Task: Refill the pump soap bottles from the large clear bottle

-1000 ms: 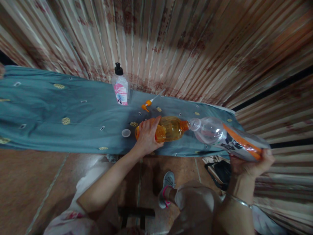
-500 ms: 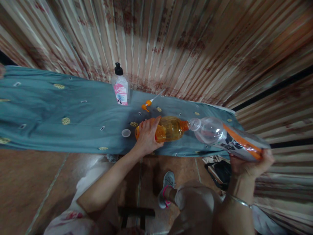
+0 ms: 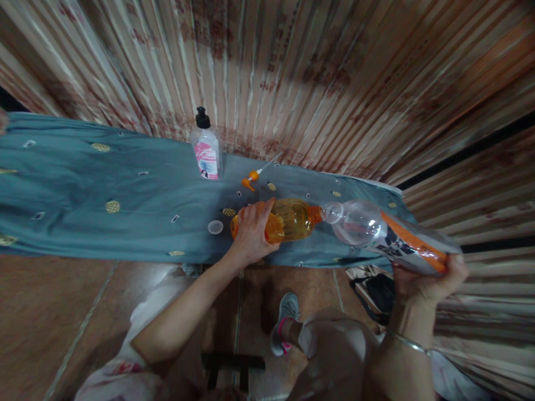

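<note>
My left hand (image 3: 252, 231) is wrapped around an orange see-through bottle (image 3: 295, 218), tilted so that its neck points right. In my right hand (image 3: 432, 281) is a large clear plastic bottle (image 3: 359, 223) with an orange and black label, gripped near its base and tipped to the left. The two bottle mouths meet, or nearly so, over the right part of the cloth. Behind the orange bottle lies an orange pump head (image 3: 252, 177) with a thin tube. A small round white cap (image 3: 215, 227) lies left of my left hand.
A clear bottle with a black pump and pink label (image 3: 208, 156) stands at the back of the table with its green patterned cloth (image 3: 142, 195). Pleated curtains (image 3: 251, 72) hang behind it. A dark bag (image 3: 378, 295) is on the floor at right; part of another hand (image 3: 3, 121) shows at far left.
</note>
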The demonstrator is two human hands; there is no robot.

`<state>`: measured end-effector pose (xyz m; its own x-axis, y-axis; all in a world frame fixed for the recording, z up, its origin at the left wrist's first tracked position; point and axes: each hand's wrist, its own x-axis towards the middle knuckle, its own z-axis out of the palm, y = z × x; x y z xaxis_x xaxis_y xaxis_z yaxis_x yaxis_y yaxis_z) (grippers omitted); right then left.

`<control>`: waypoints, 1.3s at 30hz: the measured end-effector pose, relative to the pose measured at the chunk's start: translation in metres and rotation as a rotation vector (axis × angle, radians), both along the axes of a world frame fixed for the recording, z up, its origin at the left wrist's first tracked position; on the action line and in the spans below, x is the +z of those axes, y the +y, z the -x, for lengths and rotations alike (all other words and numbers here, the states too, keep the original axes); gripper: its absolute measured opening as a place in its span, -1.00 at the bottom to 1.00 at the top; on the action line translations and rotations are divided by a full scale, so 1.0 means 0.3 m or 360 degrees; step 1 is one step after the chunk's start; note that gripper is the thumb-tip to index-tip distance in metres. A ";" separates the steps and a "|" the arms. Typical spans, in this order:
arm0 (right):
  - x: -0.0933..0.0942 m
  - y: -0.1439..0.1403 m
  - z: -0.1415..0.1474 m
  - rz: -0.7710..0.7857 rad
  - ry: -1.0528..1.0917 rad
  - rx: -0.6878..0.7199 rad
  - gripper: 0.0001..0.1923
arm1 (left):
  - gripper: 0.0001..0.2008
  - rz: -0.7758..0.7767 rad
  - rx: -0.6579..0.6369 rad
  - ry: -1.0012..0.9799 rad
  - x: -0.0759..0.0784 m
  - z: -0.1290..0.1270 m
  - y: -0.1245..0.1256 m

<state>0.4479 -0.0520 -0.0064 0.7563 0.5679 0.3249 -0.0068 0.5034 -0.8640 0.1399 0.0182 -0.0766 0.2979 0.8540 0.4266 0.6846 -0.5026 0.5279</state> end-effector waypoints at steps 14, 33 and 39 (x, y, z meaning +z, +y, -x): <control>0.000 -0.001 0.001 0.0024 0.0046 -0.0031 -0.63 | -0.02 -0.0005 0.0000 -0.0005 0.003 -0.001 0.000; 0.008 -0.002 0.010 0.0061 0.0073 -0.0017 -0.59 | -0.03 0.0012 0.0008 0.0021 0.010 -0.002 -0.002; 0.006 0.001 0.009 0.0001 0.0062 -0.0028 -0.62 | -0.02 0.0022 0.0005 0.0014 0.010 -0.001 -0.002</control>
<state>0.4451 -0.0518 -0.0046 0.7782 0.5546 0.2947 -0.0315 0.5031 -0.8636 0.1402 0.0175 -0.0738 0.2988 0.8607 0.4121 0.6908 -0.4930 0.5288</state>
